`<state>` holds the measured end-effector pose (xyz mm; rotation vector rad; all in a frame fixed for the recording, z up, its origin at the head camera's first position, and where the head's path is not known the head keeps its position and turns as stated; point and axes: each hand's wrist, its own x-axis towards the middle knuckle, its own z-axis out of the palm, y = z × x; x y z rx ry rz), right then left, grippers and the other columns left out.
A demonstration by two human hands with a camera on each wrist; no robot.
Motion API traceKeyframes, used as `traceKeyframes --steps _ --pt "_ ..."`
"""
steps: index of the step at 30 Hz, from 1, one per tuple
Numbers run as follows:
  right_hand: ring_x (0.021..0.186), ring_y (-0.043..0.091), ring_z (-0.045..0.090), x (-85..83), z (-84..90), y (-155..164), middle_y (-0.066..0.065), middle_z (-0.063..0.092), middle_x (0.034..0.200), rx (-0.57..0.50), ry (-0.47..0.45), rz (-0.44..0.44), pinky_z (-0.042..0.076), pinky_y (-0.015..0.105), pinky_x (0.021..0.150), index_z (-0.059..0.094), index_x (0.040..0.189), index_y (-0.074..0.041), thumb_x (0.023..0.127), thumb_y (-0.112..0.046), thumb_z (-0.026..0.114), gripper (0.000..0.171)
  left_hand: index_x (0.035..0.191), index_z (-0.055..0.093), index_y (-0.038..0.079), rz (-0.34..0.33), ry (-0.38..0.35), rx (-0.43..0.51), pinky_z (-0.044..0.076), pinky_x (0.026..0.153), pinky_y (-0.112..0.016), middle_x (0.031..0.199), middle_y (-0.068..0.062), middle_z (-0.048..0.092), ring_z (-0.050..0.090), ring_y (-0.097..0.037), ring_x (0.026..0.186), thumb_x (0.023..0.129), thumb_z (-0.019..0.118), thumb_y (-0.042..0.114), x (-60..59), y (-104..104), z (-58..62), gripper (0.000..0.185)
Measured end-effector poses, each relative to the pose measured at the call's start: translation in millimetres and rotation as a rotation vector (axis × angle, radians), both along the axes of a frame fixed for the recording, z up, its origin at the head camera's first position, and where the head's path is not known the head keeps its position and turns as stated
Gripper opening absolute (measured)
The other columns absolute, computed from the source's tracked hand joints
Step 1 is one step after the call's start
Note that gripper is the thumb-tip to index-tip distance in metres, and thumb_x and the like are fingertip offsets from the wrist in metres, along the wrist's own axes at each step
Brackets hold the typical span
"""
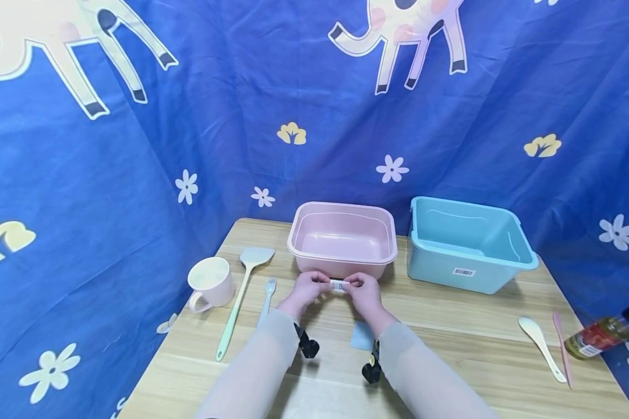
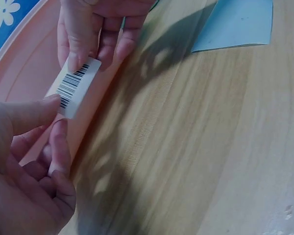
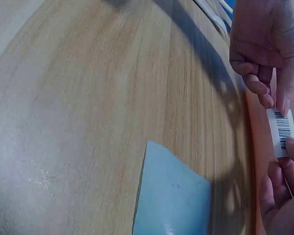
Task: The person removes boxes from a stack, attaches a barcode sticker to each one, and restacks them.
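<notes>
A white barcode sticker [image 1: 338,286] is stretched between both hands, in front of the pink basin's [image 1: 340,259] near wall. My left hand [image 1: 305,289] pinches its left end between thumb and finger. At the other end, my right hand [image 1: 366,294] pinches it the same way. In the left wrist view the black bars of the sticker [image 2: 74,88] face up, with the thumbs on its printed side. The right wrist view also shows the sticker [image 3: 281,131] close to the basin's pink wall. Whether it touches the wall, I cannot tell.
A light-blue paper piece [image 1: 362,336] lies by the right forearm. Leftward are a blue fork [image 1: 270,291], a spatula [image 1: 236,308] and a white mug [image 1: 211,283]. Rightward stand a blue bin [image 1: 451,270], a white spoon [image 1: 541,346], a pink utensil [image 1: 563,352] and a bottle [image 1: 600,336].
</notes>
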<state>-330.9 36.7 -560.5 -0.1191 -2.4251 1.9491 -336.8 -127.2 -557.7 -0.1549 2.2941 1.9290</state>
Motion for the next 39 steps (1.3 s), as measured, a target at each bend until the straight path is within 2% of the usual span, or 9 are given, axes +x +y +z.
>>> traceKeyframes --steps 4,9,15,18,22,26,33,39 --pt "0.065 0.013 0.056 -1.7 0.7 -1.4 0.008 0.064 0.073 -0.022 -0.009 -0.07 0.046 0.021 0.059 0.067 0.085 0.007 0.08 0.007 0.075 0.01 0.09 0.069 -0.003 0.043 0.009 0.033 0.039 0.046 -0.025 0.072 -0.003 0.062 0.051 -0.017 0.056 0.082 0.075 0.0 0.4 3.7 -2.3 0.011" --pt "0.067 0.014 0.055 -3.5 2.2 -5.5 0.007 0.064 0.075 -0.042 -0.032 -0.161 0.046 0.022 0.061 0.069 0.083 0.005 0.079 0.004 0.077 0.009 0.083 0.069 0.0 0.134 0.067 0.084 0.041 0.047 -0.023 0.07 -0.003 0.061 0.051 -0.019 0.056 0.082 0.074 -0.003 0.5 11.5 -3.8 0.006" --pt "0.066 0.014 0.055 -4.3 4.8 -11.0 0.007 0.063 0.075 -0.083 -0.025 -0.235 0.045 0.021 0.059 0.069 0.083 0.005 0.081 0.003 0.076 0.008 0.081 0.07 -0.003 0.238 0.175 0.02 0.045 0.061 -0.023 0.075 -0.004 0.063 0.054 -0.013 0.066 0.079 0.076 -0.005 -1.1 21.8 -4.3 0.007" --pt "0.066 0.015 0.056 -4.9 5.5 -13.2 0.006 0.061 0.074 -0.13 -0.043 -0.256 0.045 0.021 0.055 0.068 0.084 0.006 0.082 0.003 0.075 0.008 0.084 0.07 -0.005 0.272 0.192 0.004 0.046 0.066 -0.024 0.077 -0.005 0.065 0.054 -0.011 0.068 0.079 0.076 -0.005 -3.0 25.2 -5.3 0.008" --pt "0.066 0.022 0.059 -5.3 6.0 -14.7 0.006 0.06 0.072 -0.182 -0.071 -0.274 0.045 0.022 0.049 0.066 0.084 0.004 0.083 0.003 0.074 0.008 0.085 0.069 -0.007 0.303 0.194 0.017 0.047 0.066 -0.024 0.078 -0.005 0.065 0.054 -0.011 0.069 0.079 0.076 -0.005 -4.6 28.2 -6.8 0.009" --pt "0.069 0.031 0.061 -5.3 6.0 -15.6 0.007 0.061 0.07 -0.197 -0.058 -0.296 0.045 0.022 0.05 0.066 0.081 0.004 0.082 0.005 0.074 0.008 0.083 0.069 -0.005 0.332 0.19 0.028 0.046 0.064 -0.024 0.075 -0.005 0.064 0.055 -0.011 0.068 0.079 0.077 -0.005 -5.0 31.1 -6.3 0.008" --pt "0.068 0.022 0.058 -6.7 6.0 -17.3 0.007 0.06 0.076 -0.236 -0.058 -0.341 0.046 0.023 0.056 0.067 0.082 0.006 0.08 0.007 0.074 0.008 0.083 0.07 -0.007 0.358 0.197 0.037 0.045 0.062 -0.022 0.073 -0.004 0.064 0.054 -0.009 0.065 0.079 0.077 -0.004 -4.5 35.3 -4.7 0.009" --pt "0.073 0.023 0.057 -7.9 6.5 -19.6 0.01 0.061 0.082 -0.229 -0.071 -0.358 0.046 0.024 0.059 0.068 0.084 0.007 0.079 0.006 0.075 0.009 0.082 0.069 -0.006 0.384 0.211 0.055 0.045 0.062 -0.021 0.073 -0.005 0.064 0.054 -0.01 0.065 0.08 0.077 -0.004 -6.0 36.4 -8.3 0.008"
